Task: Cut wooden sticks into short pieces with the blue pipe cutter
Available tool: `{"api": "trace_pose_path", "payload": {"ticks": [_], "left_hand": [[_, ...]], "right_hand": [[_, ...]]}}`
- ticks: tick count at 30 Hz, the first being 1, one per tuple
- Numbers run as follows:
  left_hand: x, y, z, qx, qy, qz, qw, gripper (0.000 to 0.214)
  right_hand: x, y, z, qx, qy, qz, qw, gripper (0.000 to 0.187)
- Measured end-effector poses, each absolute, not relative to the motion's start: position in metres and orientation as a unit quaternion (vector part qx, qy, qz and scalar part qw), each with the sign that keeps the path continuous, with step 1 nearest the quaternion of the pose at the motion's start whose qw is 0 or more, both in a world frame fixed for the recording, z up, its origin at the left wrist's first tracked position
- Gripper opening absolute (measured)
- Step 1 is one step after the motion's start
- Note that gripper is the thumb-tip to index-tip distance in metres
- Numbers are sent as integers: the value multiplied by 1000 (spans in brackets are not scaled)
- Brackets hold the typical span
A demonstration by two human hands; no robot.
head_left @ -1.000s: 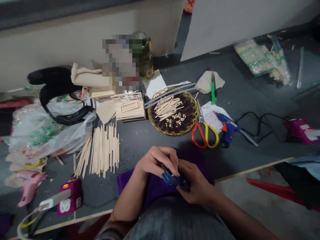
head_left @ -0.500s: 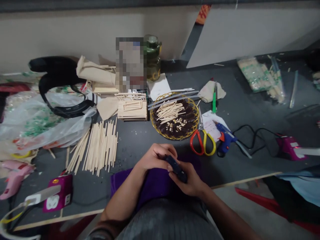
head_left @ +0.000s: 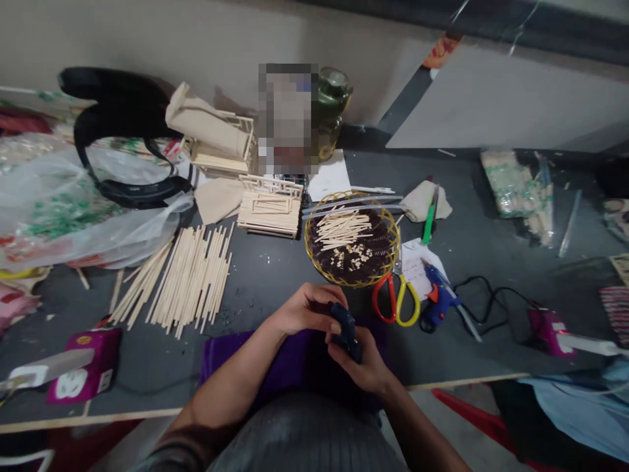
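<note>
Both my hands meet over the purple cloth [head_left: 236, 357] at the table's front edge. Between them is a small dark blue object [head_left: 346, 328], curved and handle-like; its kind cannot be made out. My right hand [head_left: 366, 364] is closed around its lower part. The fingers of my left hand [head_left: 309, 309] are bent and pinched at its upper end, and whatever lies under those fingertips is hidden. Just beyond my hands stands a brown woven basket with a yellow rim [head_left: 314, 262], holding short wooden sticks [head_left: 344, 228] and tiny cut pieces [head_left: 358, 255].
Scissors [head_left: 396, 298] with red and yellow handles and a blue glue gun [head_left: 442, 301] lie to the right. Long wooden sticks [head_left: 189, 278] are spread at left, near a small stick-built model [head_left: 269, 215]. A green bottle [head_left: 330, 115] stands at the back.
The view has shifted and tilted a little. The dark blue object has turned slightly more upright between my hands, and both hands stay close together on it.
</note>
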State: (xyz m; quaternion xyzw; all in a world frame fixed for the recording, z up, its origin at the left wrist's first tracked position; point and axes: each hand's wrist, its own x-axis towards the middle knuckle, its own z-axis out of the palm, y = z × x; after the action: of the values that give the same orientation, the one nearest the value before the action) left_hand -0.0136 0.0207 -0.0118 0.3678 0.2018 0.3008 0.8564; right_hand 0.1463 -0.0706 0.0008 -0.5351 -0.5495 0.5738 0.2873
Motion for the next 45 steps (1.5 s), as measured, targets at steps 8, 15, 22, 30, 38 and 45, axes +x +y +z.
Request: {"api": "trace_pose_path", "payload": {"ticks": [8,15,22,30,38,45], "left_hand": [[-13,18,-14,338,169,299,876,27],[-15,15,-13,381,163,292,862,29],[-12,9,-14,356,130,260,888,31],[-13,14,-23,396,127,257,872,30],[-11,10,-27,363,92,220,901,33],[-10,13,-31,306,111,212,921,37]], "right_hand": [[158,-73,15,-526,-493,646,251,33],[158,-81,20,-532,-511,626,253,32],[156,-95,14,-568,-506,594,261,30],[149,-97,-1,-597,-552,513,277,24],[141,-112,-11,-631,-598,405,284,20],[138,-114,-29,-648,-605,364,286,23]]}}
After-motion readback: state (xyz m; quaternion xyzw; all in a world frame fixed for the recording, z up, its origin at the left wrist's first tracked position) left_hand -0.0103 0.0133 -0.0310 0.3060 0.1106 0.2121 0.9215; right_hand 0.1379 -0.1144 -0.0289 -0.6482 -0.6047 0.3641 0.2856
